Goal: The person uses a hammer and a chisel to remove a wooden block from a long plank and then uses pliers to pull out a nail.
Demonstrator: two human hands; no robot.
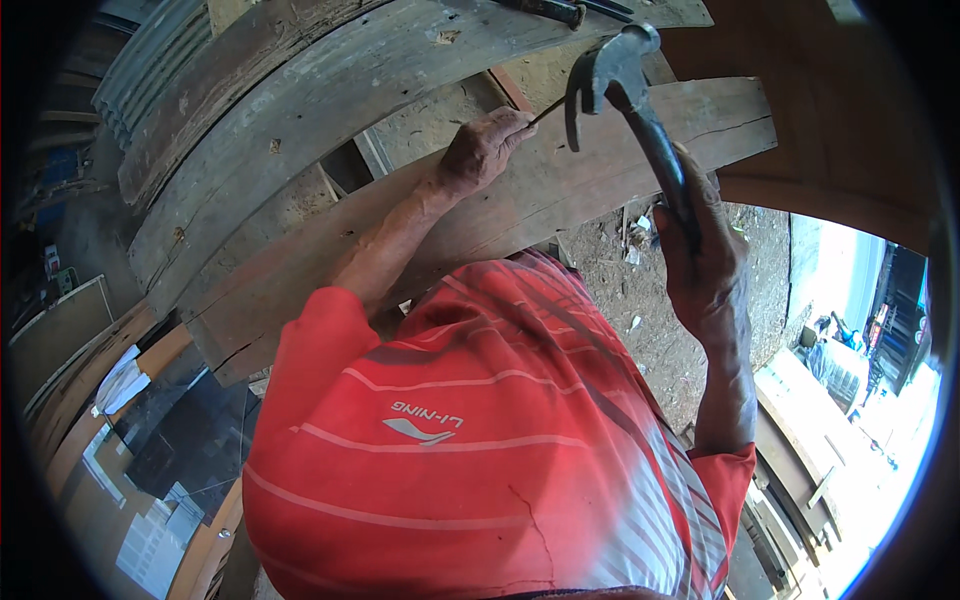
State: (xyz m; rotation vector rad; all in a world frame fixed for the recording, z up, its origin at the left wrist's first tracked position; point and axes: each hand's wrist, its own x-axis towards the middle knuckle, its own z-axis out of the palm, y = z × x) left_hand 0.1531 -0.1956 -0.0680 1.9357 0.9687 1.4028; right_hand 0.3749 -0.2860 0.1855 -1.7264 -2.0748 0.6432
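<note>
My right hand (700, 240) is wrapped round the dark handle of a claw hammer (655, 140), to the right of the planks. The hammer's grey metal head is up at the far end, above the nearer plank (600, 160). My left hand (484, 152) is closed over that plank, its fingers pinched on a thin dark nail-like rod (546, 112). The rod slants up to the right, toward the hammer's curved claw; whether they touch I cannot tell. The rod's other end is hidden in my fingers.
A second long weathered plank (330, 100) lies farther off, with gaps between the boards. Dark-handled tools (550, 10) rest at the far edge. A brown panel (820, 120) stands at right, corrugated sheets (165, 65) at far left. Dark tiles (190, 430) lie at lower left, stacked boards (800, 450) at lower right.
</note>
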